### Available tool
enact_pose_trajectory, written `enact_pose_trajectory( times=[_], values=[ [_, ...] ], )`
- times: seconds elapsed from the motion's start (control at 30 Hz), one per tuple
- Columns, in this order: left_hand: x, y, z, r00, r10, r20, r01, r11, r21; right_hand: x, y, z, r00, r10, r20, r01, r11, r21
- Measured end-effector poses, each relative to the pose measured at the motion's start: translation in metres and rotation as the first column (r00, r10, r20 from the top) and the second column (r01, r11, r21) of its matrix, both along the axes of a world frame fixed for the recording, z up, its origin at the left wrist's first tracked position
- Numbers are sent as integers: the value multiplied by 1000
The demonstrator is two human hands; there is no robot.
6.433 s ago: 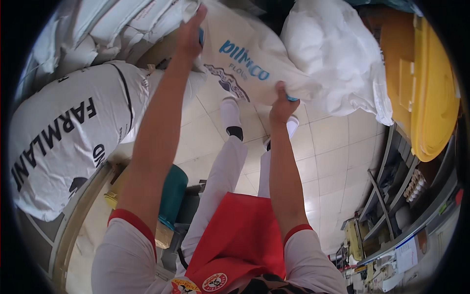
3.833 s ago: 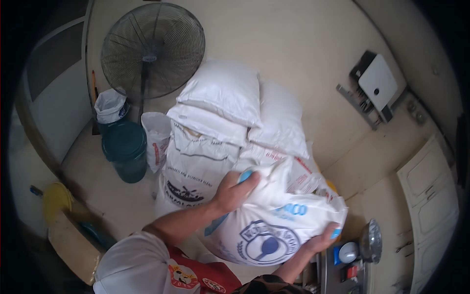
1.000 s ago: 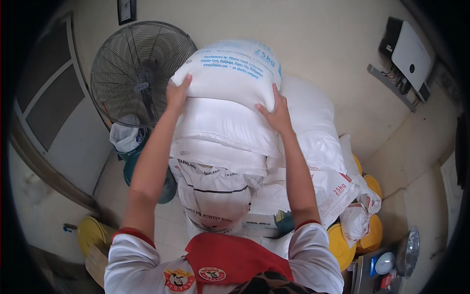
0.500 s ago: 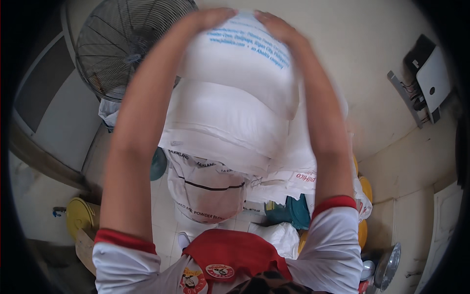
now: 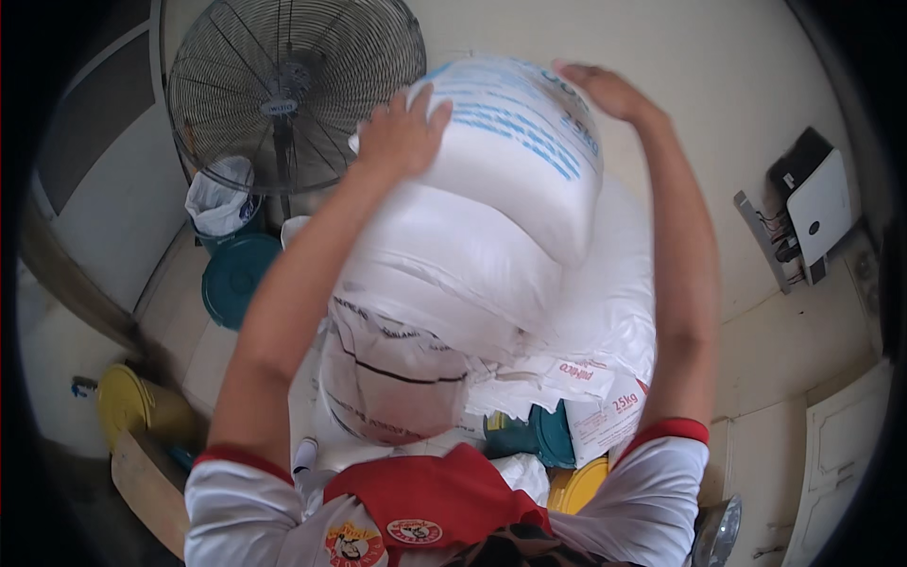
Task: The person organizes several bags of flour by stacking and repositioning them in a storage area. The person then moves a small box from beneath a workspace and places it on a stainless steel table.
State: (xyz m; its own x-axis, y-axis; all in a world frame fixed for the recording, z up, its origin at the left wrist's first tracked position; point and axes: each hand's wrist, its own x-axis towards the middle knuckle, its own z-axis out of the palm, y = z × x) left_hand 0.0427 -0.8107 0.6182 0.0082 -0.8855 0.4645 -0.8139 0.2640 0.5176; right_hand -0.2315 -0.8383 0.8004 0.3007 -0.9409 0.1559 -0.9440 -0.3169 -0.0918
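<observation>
A full white sack with blue print (image 5: 501,161) lies on top of a pile, its rounded near end toward me. My left hand (image 5: 406,137) rests on its left side, fingers spread and flat. At its far right edge is my right hand (image 5: 609,92), fingers stretched out; whether they touch the sack is hard to tell. Beneath lies another plump white sack (image 5: 453,246), with a further white sack (image 5: 614,274) at the right. Lower in the pile, a whitish sack with dark print and a black line (image 5: 392,383) bulges toward me.
A large stand fan (image 5: 283,104) is close by my left forearm. Behind it stands a lined bin (image 5: 222,203), with a green lid (image 5: 241,279) nearby. A yellow drum (image 5: 142,406) is at left. White devices (image 5: 822,203) hang on the right wall. A yellow lid (image 5: 578,487) lies below the pile.
My left hand has come back from the sack's far edge to its left side. My right hand has shifted outward to the right. The view has swung, showing more of the fan.
</observation>
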Motion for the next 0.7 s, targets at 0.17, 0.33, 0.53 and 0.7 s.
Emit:
enact_pose_trajectory(
  times=[0.17, 0.33, 0.53, 0.7],
  values=[
    [33, 18, -42, 1000, -8, 13, 11, 959, -283, 64, 1, 57, 943, 93, 318, 77, 873, -481],
    [55, 31, -56, 977, -209, -51, 175, 910, -375, 73, -67, -70, 905, -332, 266, 322, 943, 81],
    [189, 67, -153, 666, -676, -316, 628, 736, -252, 80, -42, -79, 830, -432, 352, 428, 899, 95],
    [369, 158, -503, 749, 137, -648, 229, 864, 448, 149, 25, -104, 919, -327, 222, 372, 904, -209]
  ],
)
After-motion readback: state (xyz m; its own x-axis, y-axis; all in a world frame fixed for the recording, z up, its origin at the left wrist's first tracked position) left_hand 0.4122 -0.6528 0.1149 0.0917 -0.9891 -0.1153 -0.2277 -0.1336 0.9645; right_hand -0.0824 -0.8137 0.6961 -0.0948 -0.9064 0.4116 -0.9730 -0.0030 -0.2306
